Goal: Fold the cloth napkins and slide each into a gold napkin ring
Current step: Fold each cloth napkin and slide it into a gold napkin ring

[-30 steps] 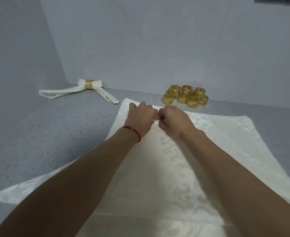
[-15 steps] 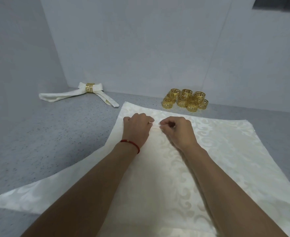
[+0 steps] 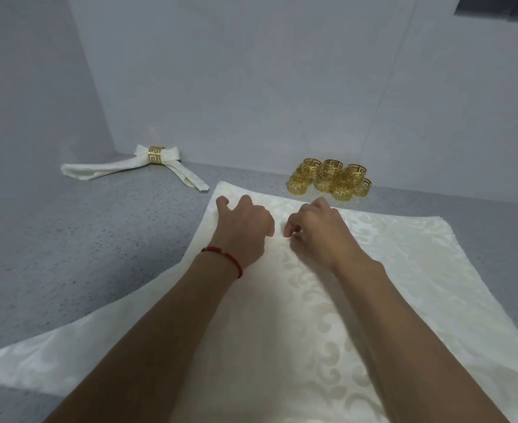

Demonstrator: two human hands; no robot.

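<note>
Two hands rest on cream damask napkin (image 3: 389,270) spread flat on grey speckled surface (image 3: 83,254). Left hand (image 3: 245,230) and right hand (image 3: 318,230) each pinch cloth with curled fingers. Loose gold napkin rings (image 3: 331,180) cluster beyond; ringed napkin (image 3: 135,164) far left.

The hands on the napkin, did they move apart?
Yes. The left hand and right hand have spread slightly apart, judged against the pile of gold rings.
</note>
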